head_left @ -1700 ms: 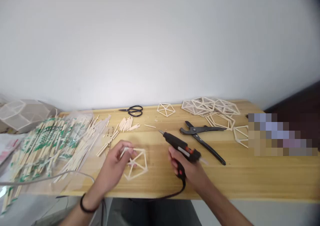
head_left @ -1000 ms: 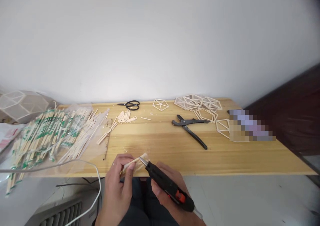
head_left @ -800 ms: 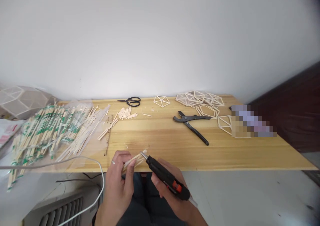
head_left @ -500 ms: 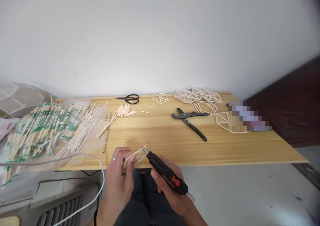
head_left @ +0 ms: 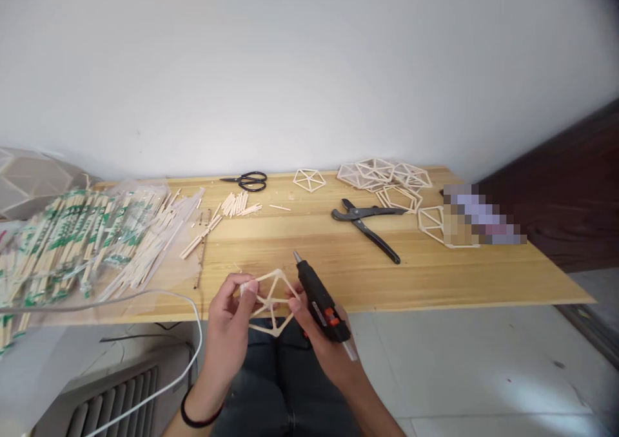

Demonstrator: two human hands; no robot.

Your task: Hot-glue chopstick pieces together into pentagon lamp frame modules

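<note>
A pentagon frame of pale wooden sticks (head_left: 273, 287), with spokes meeting at its middle, is held up over the table's front edge. My left hand (head_left: 231, 314) pinches its left side between thumb and fingers. In my right hand (head_left: 322, 334) is a black hot glue gun (head_left: 319, 295) with red-orange parts, its metal nozzle pointing up and left, clear of the frame. The thumb of that hand also touches the frame's right corner. A glue stick pokes out of the gun's back end.
Black-handled scissors (head_left: 252, 180), short cut sticks (head_left: 236, 203) and dark pliers-like cutters (head_left: 367, 224) lie on the wooden table (head_left: 290, 237). Finished stick frames (head_left: 377, 174) pile at the back right. Packaged chopsticks (head_left: 68, 231) cover the left side. A white cable (head_left: 197, 321) loops at the front left.
The stick frame has turned from nearly edge-on to face me. The glue gun's nozzle has come away from it, and my right thumb now touches the frame.
</note>
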